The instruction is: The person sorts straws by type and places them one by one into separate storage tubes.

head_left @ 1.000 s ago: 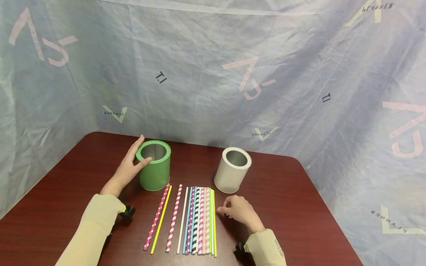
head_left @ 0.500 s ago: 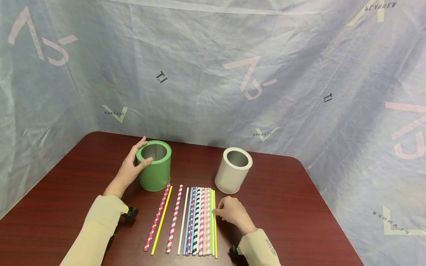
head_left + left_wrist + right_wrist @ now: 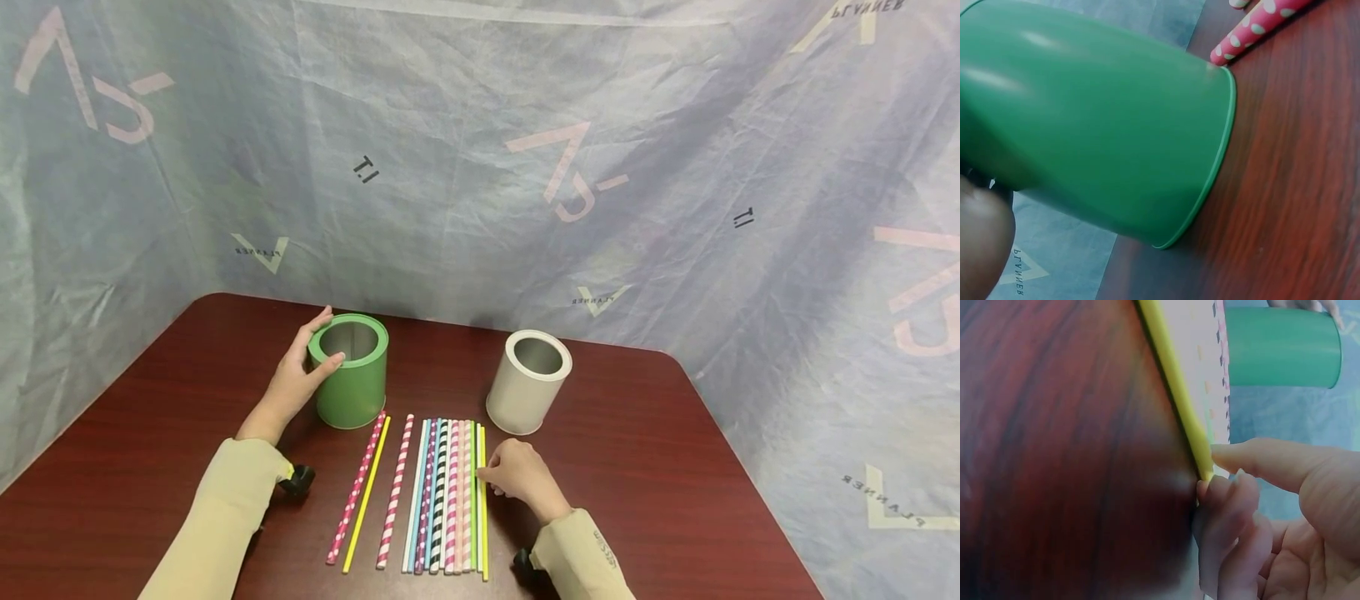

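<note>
My left hand [image 3: 291, 379] holds the green can [image 3: 351, 396] near its rim, thumb over the front and fingers round the far left side. The can stands upright; its green wall [image 3: 1104, 119] fills much of the left wrist view. My right hand [image 3: 521, 475] pinches the yellow straw [image 3: 484, 533] at the right end of a row of straws, between thumb and fingertips. In the right wrist view the thumb [image 3: 1254, 456] lies along that yellow straw [image 3: 1175, 381]. Beside it lie striped, dotted and plain straws [image 3: 453, 500], packed side by side.
A cream can [image 3: 525, 392] stands behind the row on the right. Left of the row, a pink striped straw [image 3: 395, 492] lies alone, and a pink dotted straw [image 3: 356, 492] lies by another yellow straw [image 3: 367, 496]. A grey cloth [image 3: 450, 208] hangs behind the table.
My right hand has moved left from the bare table onto the yellow straw. The row has shifted slightly left, narrowing the gap beside its white straw. The left hand stays on the green can.
</note>
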Tool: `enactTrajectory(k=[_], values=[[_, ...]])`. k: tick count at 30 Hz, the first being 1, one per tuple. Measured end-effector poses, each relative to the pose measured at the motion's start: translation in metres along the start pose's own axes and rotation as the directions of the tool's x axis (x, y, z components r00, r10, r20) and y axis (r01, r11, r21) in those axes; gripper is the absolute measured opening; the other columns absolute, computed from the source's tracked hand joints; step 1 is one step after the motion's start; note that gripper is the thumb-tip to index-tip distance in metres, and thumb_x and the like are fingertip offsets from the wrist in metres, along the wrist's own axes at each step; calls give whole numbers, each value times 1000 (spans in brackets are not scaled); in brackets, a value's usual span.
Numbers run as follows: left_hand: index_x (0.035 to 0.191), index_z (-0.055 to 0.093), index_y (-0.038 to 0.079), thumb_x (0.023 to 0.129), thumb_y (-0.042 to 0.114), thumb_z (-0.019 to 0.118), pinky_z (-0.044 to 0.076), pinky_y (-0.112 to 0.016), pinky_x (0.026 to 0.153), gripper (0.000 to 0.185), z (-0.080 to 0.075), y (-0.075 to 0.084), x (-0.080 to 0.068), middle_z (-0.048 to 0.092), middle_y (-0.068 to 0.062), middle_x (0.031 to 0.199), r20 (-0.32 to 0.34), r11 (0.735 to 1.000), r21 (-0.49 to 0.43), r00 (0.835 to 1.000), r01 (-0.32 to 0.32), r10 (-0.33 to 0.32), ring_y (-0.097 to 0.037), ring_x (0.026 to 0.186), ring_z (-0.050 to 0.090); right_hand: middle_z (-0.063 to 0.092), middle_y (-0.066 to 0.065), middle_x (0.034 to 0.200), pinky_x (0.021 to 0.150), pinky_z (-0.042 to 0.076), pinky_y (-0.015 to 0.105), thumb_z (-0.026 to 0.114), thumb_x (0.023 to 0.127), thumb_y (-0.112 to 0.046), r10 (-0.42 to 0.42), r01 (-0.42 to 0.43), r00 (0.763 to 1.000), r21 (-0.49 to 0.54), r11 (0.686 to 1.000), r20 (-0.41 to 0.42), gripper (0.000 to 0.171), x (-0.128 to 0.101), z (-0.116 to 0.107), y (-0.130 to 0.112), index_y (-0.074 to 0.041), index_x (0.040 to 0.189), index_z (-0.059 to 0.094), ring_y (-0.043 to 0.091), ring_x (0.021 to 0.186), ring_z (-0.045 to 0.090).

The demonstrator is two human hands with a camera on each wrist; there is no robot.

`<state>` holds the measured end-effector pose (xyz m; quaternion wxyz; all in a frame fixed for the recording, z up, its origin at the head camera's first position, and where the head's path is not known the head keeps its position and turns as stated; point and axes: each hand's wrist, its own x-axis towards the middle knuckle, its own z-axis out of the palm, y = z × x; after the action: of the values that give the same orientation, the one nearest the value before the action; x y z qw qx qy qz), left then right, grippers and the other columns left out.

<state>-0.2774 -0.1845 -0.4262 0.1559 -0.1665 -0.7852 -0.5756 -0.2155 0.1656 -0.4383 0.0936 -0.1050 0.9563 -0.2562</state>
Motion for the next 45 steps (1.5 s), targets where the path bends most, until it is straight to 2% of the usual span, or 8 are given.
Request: enactTrajectory(k=[3, 6, 11, 17, 24, 32, 40, 45], values=[[153, 25, 11, 93, 9, 59, 22, -62, 111, 68, 0, 1, 1, 17, -7, 163, -7, 1000, -5, 1000, -7, 7, -36, 149, 14, 52, -5, 44, 45, 44, 24, 72, 82, -20, 5, -5, 1000, 36, 999, 9, 32, 2, 0, 0, -10, 53, 63, 8, 39, 48], [152, 27, 12, 93, 7, 58, 27, -40, 113, 67, 1, 2, 2, 20, -8, 162, -24, 1000, -9, 999, -28, 28, -34, 148, 17, 52, -5, 45, 45, 45, 24, 72, 82, -19, 11, -12, 1000, 63, 998, 11, 30, 4, 0, 0, -10, 55, 64, 7, 39, 48], [151, 31, 11, 91, 4, 57, 31, -11, 96, 65, 4, 2, 5, 29, -11, 158, -67, 997, -28, 995, -72, 70, -18, 139, 35, 56, -2, 48, 45, 49, 24, 73, 83, -19, 41, -43, 999, 137, 990, 17, 29, 5, -1, 1, -8, 58, 65, 7, 41, 53], [150, 33, 10, 90, 5, 57, 37, -11, 89, 64, 9, 2, 9, 38, -15, 151, -103, 993, -92, 992, -79, 70, -5, 118, 46, 64, 4, 54, 47, 53, 26, 72, 85, -17, 58, -65, 998, 238, 969, 34, 27, 5, -5, 3, -4, 63, 65, 11, 47, 62], [148, 34, 7, 89, 5, 57, 38, -10, 90, 64, 8, 3, 13, 37, -20, 150, -125, 989, -124, 990, -84, 68, -2, 118, 46, 67, 6, 60, 50, 55, 29, 68, 86, -14, 51, -55, 998, 281, 958, 24, 21, 5, -19, 3, -2, 69, 68, 14, 53, 67], [151, 31, 9, 89, 3, 60, 37, -6, 91, 69, 4, 5, 12, 36, -20, 152, -116, 993, -112, 993, -42, 29, 8, 119, 44, 68, 4, 61, 52, 54, 27, 66, 88, -14, 12, 2, 998, 228, 974, -62, 18, 4, -43, -11, -3, 73, 67, 13, 56, 68], [155, 22, 12, 93, 12, 63, 39, -5, 86, 74, -5, 7, 6, 32, -16, 156, -8, 996, -31, 996, 89, -89, 15, 116, 40, 71, 8, 70, 52, 52, 23, 65, 87, -8, -91, 117, 984, 177, 977, -150, 11, 1, -55, -32, -8, 75, 66, 22, 60, 70], [155, 20, 11, 93, 14, 63, 39, -5, 86, 76, -7, 6, 5, 31, -15, 157, 39, 995, 3, 994, 105, -105, 15, 115, 39, 69, 1, 65, 53, 46, 22, 65, 85, -9, -153, 178, 963, 99, 979, -222, 11, 3, -62, -51, -13, 74, 65, 11, 54, 62]])
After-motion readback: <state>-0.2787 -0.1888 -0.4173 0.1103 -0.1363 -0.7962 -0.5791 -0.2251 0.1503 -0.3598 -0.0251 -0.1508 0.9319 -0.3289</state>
